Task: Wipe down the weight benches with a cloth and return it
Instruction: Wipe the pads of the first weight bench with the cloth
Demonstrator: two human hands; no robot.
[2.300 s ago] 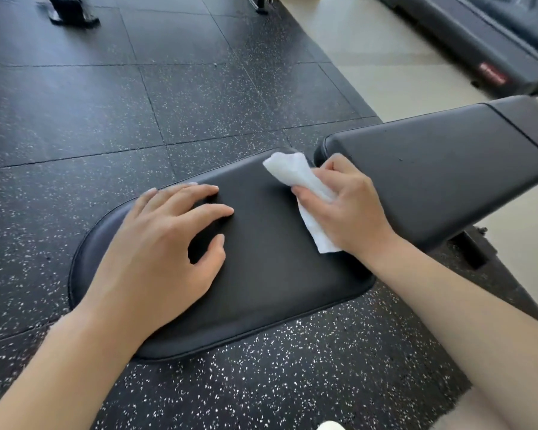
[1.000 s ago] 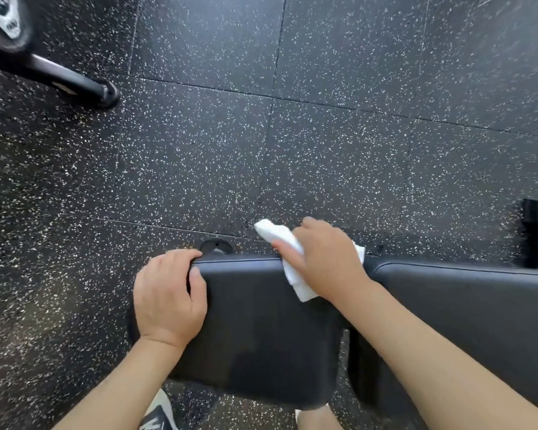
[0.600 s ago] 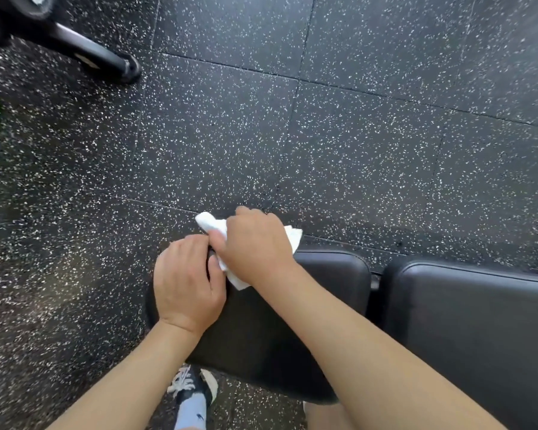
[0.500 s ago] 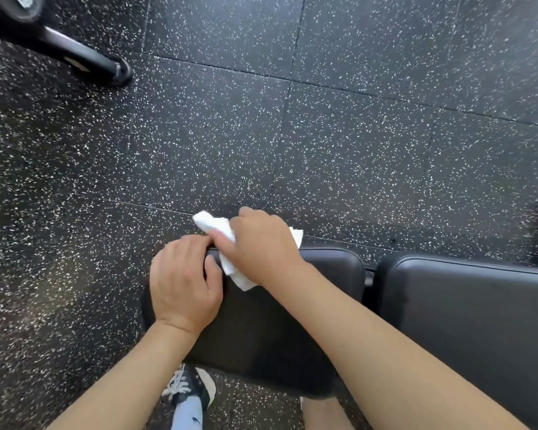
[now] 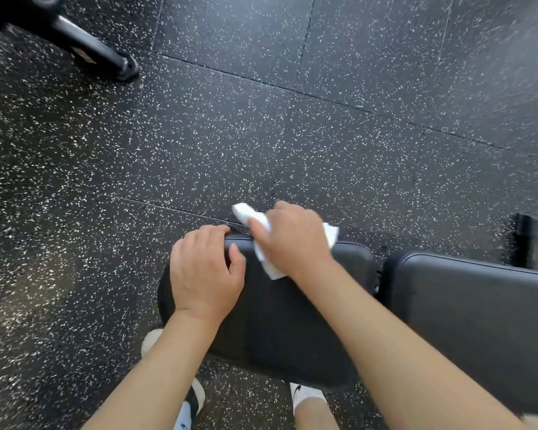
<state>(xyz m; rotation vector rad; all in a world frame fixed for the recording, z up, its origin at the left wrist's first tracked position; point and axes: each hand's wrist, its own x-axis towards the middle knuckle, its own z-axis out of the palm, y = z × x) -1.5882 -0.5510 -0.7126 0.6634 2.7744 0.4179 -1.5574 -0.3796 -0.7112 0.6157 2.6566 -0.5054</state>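
The cloth (image 5: 263,243) is bunching in the right hand (image 5: 292,240), fingers curling round it at the seat pad (image 5: 292,321)'s far edge. The left hand (image 5: 204,271) is gripping that edge, bracing. She should be pressing flat and overlapping strokes, I'd say.

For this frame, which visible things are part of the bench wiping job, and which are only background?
Part of the job:
- white cloth, gripped by the right hand
- seat pad, being wiped at its far edge
- back pad
- left hand, gripping the seat pad's far corner

Background:
- speckled rubber floor
- black equipment foot, top left
- shoes

White cloth (image 5: 269,265), black bench (image 5: 292,321)
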